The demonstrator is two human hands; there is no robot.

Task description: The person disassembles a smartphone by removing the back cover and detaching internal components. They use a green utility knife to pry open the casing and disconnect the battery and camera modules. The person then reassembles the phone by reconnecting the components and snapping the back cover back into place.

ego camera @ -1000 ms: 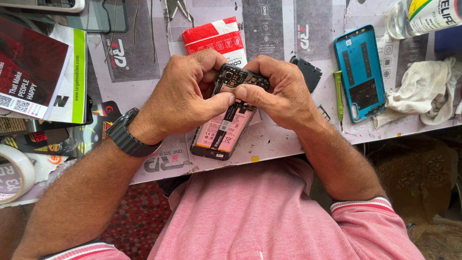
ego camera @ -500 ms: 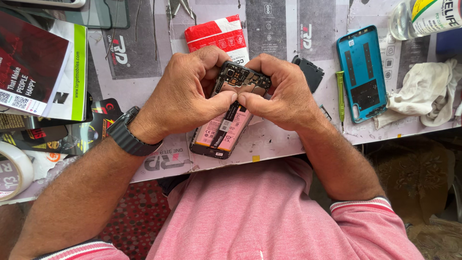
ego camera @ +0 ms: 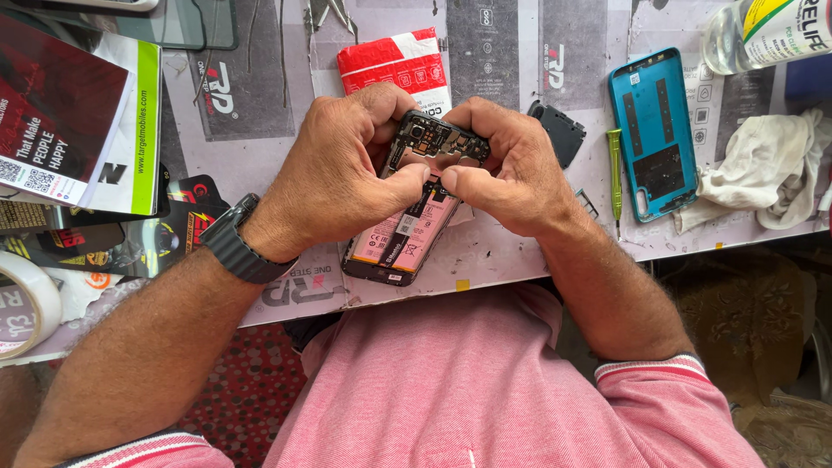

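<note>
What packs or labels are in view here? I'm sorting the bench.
Packet: above the hands, flat, red and white.
Booklet: far left, dark red, white and green edge.
Bottle: top right corner, clear, yellow-green label.
Battery: in the open phone, pinkish label.

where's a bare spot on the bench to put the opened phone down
Free patches: between the red-and-white packet and the blue back cover, and at the bench edge below the green screwdriver. Crowded: left side with booklets and tape roll; right with the rag.

The person is wearing a pink polo shirt [ego camera: 485, 390] with white-striped sleeve cuffs. A dark grey wristwatch [ego camera: 234, 243] is sitting on the left wrist.
</note>
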